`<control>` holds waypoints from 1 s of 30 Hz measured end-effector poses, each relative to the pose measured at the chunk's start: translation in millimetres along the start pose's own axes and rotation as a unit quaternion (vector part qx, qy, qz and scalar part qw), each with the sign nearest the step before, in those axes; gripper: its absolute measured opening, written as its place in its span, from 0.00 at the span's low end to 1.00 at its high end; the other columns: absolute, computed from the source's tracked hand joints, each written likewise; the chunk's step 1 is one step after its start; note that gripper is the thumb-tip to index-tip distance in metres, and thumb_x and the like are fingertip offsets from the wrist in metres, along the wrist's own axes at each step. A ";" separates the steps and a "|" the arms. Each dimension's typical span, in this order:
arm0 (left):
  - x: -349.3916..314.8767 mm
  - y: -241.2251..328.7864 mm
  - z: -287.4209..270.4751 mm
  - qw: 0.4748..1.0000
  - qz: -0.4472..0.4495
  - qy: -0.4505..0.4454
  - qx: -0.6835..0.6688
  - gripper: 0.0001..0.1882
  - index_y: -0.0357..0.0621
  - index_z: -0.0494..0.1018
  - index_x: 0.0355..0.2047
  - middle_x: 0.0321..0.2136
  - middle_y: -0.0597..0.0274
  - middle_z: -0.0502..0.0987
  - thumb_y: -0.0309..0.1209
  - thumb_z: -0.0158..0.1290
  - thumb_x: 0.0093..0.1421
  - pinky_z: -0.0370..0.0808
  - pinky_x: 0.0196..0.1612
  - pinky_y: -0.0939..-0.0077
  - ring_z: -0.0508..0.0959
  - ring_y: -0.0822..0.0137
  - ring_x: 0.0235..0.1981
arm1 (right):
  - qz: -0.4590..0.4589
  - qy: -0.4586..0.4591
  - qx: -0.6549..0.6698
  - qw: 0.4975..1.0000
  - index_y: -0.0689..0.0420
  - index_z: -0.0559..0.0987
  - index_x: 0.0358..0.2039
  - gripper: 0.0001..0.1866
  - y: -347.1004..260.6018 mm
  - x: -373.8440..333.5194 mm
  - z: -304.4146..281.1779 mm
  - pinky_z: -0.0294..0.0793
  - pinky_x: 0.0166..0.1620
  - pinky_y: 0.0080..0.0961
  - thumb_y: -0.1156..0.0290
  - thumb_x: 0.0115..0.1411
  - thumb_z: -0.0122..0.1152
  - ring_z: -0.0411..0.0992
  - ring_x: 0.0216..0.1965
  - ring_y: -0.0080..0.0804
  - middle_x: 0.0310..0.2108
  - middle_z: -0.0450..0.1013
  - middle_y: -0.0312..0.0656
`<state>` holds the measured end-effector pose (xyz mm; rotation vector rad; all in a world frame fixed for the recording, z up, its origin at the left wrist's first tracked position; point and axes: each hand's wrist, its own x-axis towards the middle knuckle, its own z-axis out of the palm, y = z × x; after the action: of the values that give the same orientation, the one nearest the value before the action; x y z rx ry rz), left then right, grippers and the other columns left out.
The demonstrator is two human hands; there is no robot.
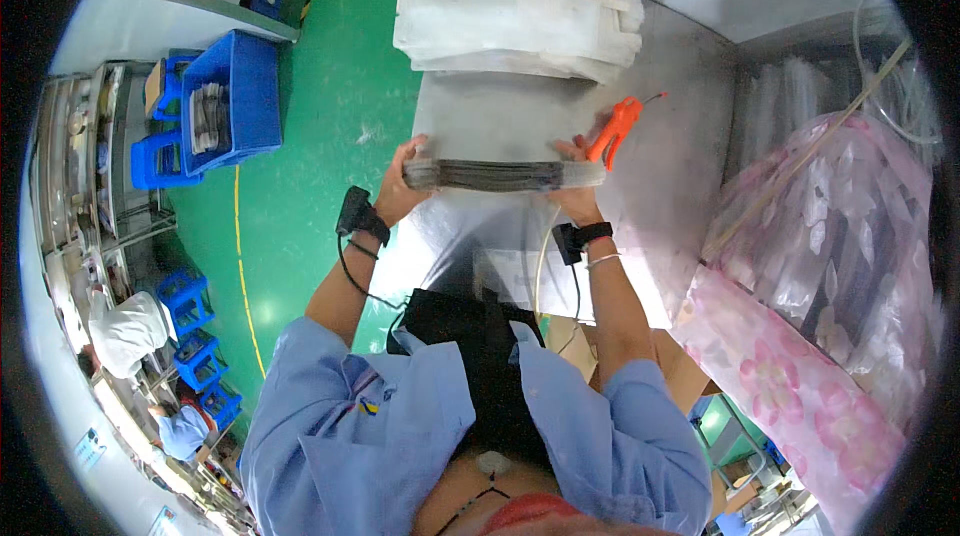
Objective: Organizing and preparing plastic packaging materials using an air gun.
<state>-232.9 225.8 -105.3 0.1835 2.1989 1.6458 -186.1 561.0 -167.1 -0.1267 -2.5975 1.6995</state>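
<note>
Between my two hands I hold a long stack of thin, dark grey flat pieces [500, 175] with paler ends, level above the near part of a metal table [480, 116]. My left hand [402, 184] is closed round its left end, and my right hand [577, 186] grips the right end. Just beyond my right hand lies an orange air blow gun [615, 131] with a thin nozzle. A pile of white, flat, sleeve-like packs [520, 26] rests at the table's far side. What the stacked pieces are made of cannot be made out.
On the right are clear plastic bags [820, 206] and a pink flowered sheet [790, 376]. A blue crate [236, 96] holding similar grey stacks stands at the left, near blue stools [185, 298]. Two people [130, 331] sit at a bench far left. Green floor [330, 106] lies between.
</note>
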 end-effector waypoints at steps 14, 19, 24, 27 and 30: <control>6.1 -18.2 5.8 0.991 -0.022 -0.001 -0.129 0.51 0.48 0.56 0.61 0.62 0.56 0.58 0.16 0.67 0.36 0.66 0.60 0.69 0.60 0.62 0.62 | -0.032 -0.021 0.162 0.986 0.58 0.53 0.64 0.58 1.4 -6.8 -3.9 0.69 0.55 0.34 0.76 0.33 0.78 0.62 0.56 0.37 0.54 0.62 0.43; 7.7 -8.7 37.1 0.960 -0.059 0.088 -0.257 0.37 0.46 0.62 0.51 0.52 0.60 0.68 0.12 0.63 0.40 0.76 0.50 0.69 0.72 0.65 0.50 | 0.067 -0.012 0.350 0.934 0.59 0.55 0.61 0.55 11.3 -8.7 -13.6 0.66 0.58 0.39 0.75 0.33 0.78 0.61 0.57 0.39 0.54 0.62 0.43; 6.9 -21.0 3.8 0.995 0.052 0.012 0.081 0.42 0.43 0.61 0.54 0.51 0.54 0.67 0.28 0.70 0.39 0.65 0.59 0.61 0.68 0.61 0.54 | -0.008 0.012 0.356 0.934 0.60 0.70 0.41 0.32 18.6 -7.1 -11.3 0.63 0.59 0.39 0.74 0.34 0.77 0.62 0.57 0.43 0.46 0.67 0.44; 15.0 111.8 64.2 0.828 0.241 0.104 0.495 0.38 0.45 0.64 0.51 0.52 0.48 0.67 0.41 0.69 0.42 0.61 0.61 0.56 0.67 0.55 0.56 | -0.052 0.031 0.214 0.975 0.58 0.72 0.39 0.27 22.7 -12.3 -19.6 0.62 0.59 0.37 0.76 0.36 0.73 0.63 0.57 0.40 0.53 0.66 0.48; 30.7 112.0 123.1 0.795 0.222 0.088 0.559 0.34 0.46 0.69 0.46 0.52 0.48 0.67 0.52 0.63 0.44 0.60 0.60 0.51 0.66 0.53 0.57 | -0.065 0.003 0.200 0.978 0.58 0.72 0.44 0.30 11.7 -6.1 -20.1 0.59 0.61 0.37 0.78 0.37 0.71 0.62 0.58 0.39 0.54 0.66 0.47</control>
<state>-228.2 380.0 -35.5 0.9357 3.1595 0.2548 -178.0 583.5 -169.6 0.0487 -2.1457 2.1178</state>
